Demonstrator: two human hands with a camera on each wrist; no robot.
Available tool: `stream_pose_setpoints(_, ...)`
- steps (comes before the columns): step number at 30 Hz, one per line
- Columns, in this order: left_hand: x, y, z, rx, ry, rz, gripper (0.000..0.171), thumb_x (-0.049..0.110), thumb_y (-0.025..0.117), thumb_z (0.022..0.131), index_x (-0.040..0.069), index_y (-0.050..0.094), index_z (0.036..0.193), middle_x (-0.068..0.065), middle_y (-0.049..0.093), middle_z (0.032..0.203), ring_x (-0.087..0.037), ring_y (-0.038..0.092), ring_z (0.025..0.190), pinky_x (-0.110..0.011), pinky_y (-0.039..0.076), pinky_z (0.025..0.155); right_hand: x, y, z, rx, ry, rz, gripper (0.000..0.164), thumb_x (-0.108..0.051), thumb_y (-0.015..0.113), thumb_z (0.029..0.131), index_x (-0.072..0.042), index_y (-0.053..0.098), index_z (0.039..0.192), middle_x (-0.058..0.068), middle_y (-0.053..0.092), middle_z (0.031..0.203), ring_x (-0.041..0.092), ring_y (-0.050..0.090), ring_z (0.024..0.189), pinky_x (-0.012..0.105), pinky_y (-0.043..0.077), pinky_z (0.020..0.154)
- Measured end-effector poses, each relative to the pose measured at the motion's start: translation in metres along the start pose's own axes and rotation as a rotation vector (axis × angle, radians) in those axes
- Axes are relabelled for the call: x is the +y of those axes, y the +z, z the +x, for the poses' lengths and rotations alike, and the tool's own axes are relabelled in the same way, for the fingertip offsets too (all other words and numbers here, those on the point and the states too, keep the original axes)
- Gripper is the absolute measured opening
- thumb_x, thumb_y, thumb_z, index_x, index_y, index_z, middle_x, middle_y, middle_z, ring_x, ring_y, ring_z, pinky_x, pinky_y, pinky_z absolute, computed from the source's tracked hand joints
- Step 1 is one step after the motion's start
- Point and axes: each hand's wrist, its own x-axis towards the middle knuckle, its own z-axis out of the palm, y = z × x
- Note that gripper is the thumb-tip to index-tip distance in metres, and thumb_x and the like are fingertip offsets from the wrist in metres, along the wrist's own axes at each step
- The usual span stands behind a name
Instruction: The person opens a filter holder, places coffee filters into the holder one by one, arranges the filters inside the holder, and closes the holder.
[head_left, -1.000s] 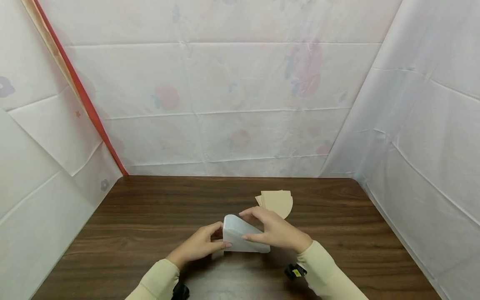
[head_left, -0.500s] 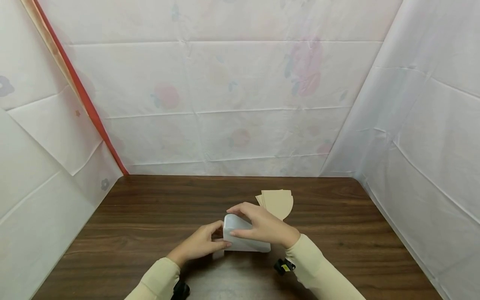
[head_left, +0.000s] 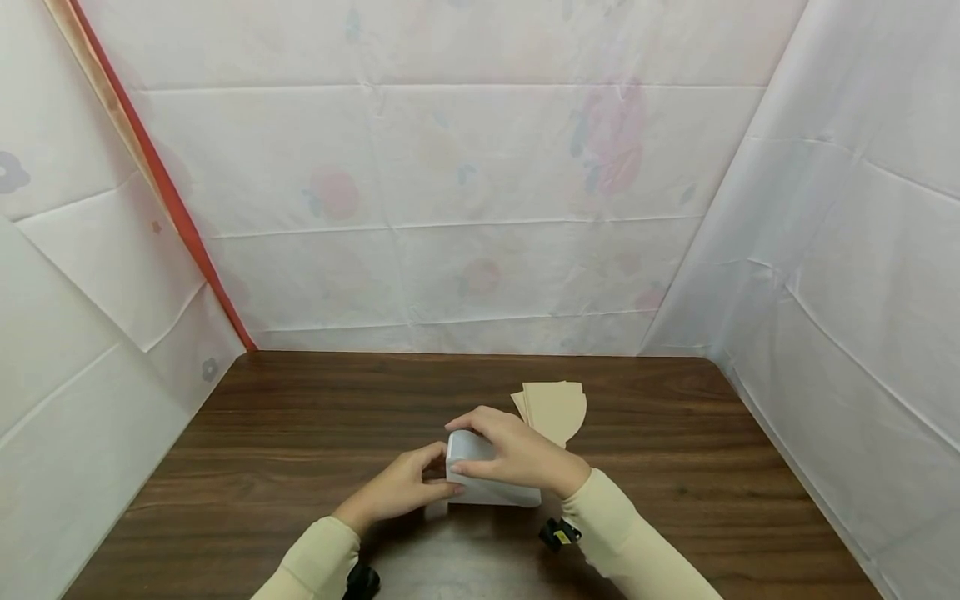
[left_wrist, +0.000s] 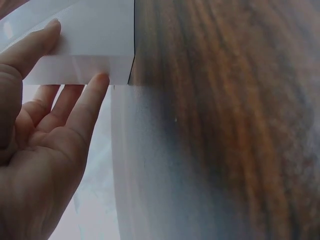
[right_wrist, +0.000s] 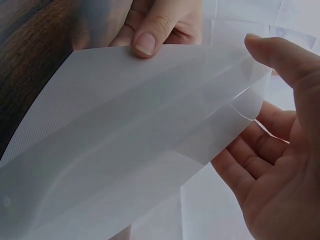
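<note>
A whitish, translucent plastic case point(head_left: 495, 493), wedge-shaped with rounded corners, stands on the table in front of me. My left hand point(head_left: 401, 487) holds its left end, thumb on the near face and fingers at the end wall, as the left wrist view shows on the case point(left_wrist: 95, 30). Over the case's sloping top my right hand point(head_left: 521, 454) is curved, with its thumb on the near side and fingers on the far side. From the right wrist, the sheer cover of the case point(right_wrist: 125, 120) lies between the right thumb and fingers. The inside cannot be made out.
Tan fan-shaped papers point(head_left: 557, 408), resembling coffee filters, lie fanned out behind the right hand. The dark wood table point(head_left: 315, 408) meets a pale patterned cloth point(head_left: 465, 283) at the back, with more cloth at both sides.
My right hand has slid left along the case, from its right part to the upper left end. The left hand and the case have stayed put.
</note>
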Motion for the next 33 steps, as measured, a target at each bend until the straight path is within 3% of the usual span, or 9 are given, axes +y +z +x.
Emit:
stream_pose_setpoints(20, 0.001, 0.0, 0.001, -0.019, 0.03, 0.022, 0.034, 0.025, 0.07, 0.097, 0.014, 0.057, 0.126, -0.001, 0.063, 0.126, -0.02, 0.061, 0.116, -0.029, 0.052, 0.088, 0.001, -0.001, -0.003, 0.014, -0.011, -0.036, 0.043, -0.035, 0.07, 0.096, -0.015, 0.06, 0.133, -0.004, 0.06, 0.122, 0.005, 0.056, 0.098, 0.02, 0.05, 0.081)
stream_pose_setpoints(33, 0.002, 0.002, 0.002, -0.006, 0.03, 0.006, 0.035, 0.023, 0.071, 0.096, 0.013, 0.056, 0.126, -0.002, 0.066, 0.123, -0.02, 0.063, 0.113, -0.028, 0.053, 0.085, 0.007, -0.009, -0.017, 0.086, -0.028, -0.013, 0.045, -0.037, 0.071, 0.095, -0.019, 0.059, 0.135, -0.008, 0.06, 0.118, 0.005, 0.057, 0.095, 0.024, 0.051, 0.078)
